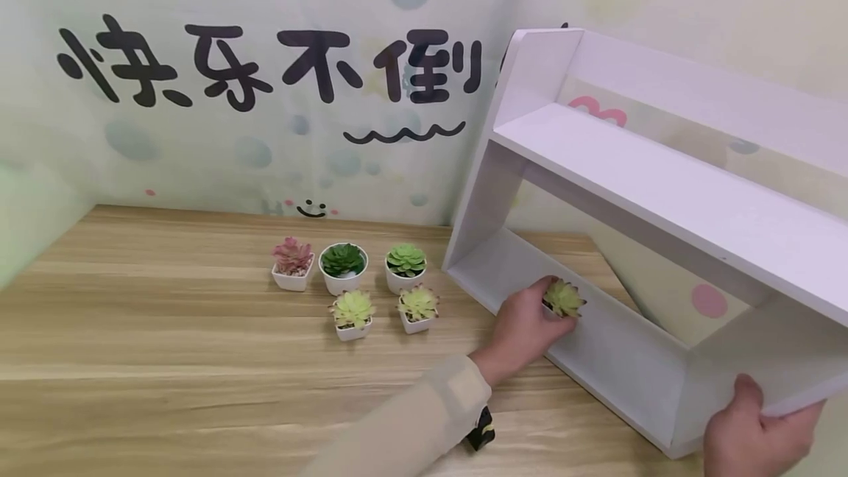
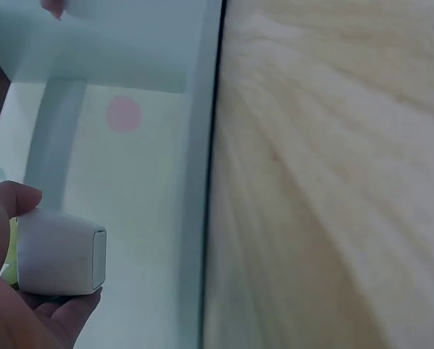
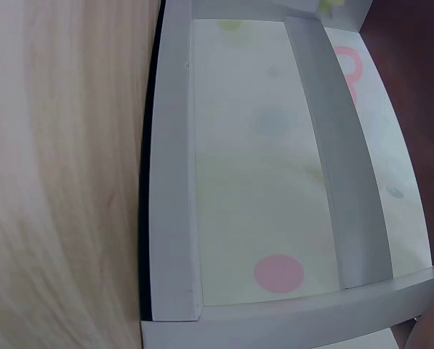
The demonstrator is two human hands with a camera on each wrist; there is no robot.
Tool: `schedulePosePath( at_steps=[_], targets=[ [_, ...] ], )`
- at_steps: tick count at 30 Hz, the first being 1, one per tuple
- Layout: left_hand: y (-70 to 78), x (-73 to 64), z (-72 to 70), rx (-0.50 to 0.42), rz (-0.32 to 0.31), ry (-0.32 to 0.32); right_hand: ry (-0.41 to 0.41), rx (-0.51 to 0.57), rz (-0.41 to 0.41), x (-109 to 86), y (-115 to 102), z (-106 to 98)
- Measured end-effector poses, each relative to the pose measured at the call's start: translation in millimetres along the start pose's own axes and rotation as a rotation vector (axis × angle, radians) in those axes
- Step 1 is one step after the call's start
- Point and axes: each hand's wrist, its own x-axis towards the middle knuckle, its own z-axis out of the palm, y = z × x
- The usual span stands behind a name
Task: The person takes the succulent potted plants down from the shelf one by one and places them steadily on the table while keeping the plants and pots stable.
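My left hand (image 1: pixel 526 330) pinches a potted succulent (image 1: pixel 563 299) with pale green, pointed leaves, above the lower board of a white two-tier shelf (image 1: pixel 616 359). In the left wrist view its white, square-sided pot (image 2: pixel 60 251) lies between thumb and fingers, its base facing the camera. My right hand (image 1: pixel 758 425) grips the front edge of the shelf's right side panel, thumb on the inner face. Only a bit of that hand shows at the edge of the right wrist view. The shelf stands at an angle on the right of the table.
Several potted succulents stand left of the shelf on the wooden table (image 1: pixel 165 359): a reddish one (image 1: pixel 292 263), a dark green one (image 1: pixel 343 267), a mid-green one (image 1: pixel 406 267) and pale green ones (image 1: pixel 352 313). Behind is a printed wall cloth (image 1: pixel 252 146).
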Motion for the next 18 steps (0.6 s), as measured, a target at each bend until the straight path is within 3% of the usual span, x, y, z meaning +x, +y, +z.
schedulePosePath(
  at_steps=[11, 18],
  targets=[
    [32.6, -6.0, -28.4, 0.050, -0.007, -0.042, -0.001, 0.063, 0.010, -0.4, -0.2, -0.6],
    [46.8, -13.4, -46.5, 0.086, 0.021, -0.106, -0.004, 0.076, 0.001, -1.5, -1.6, 0.5]
  ],
)
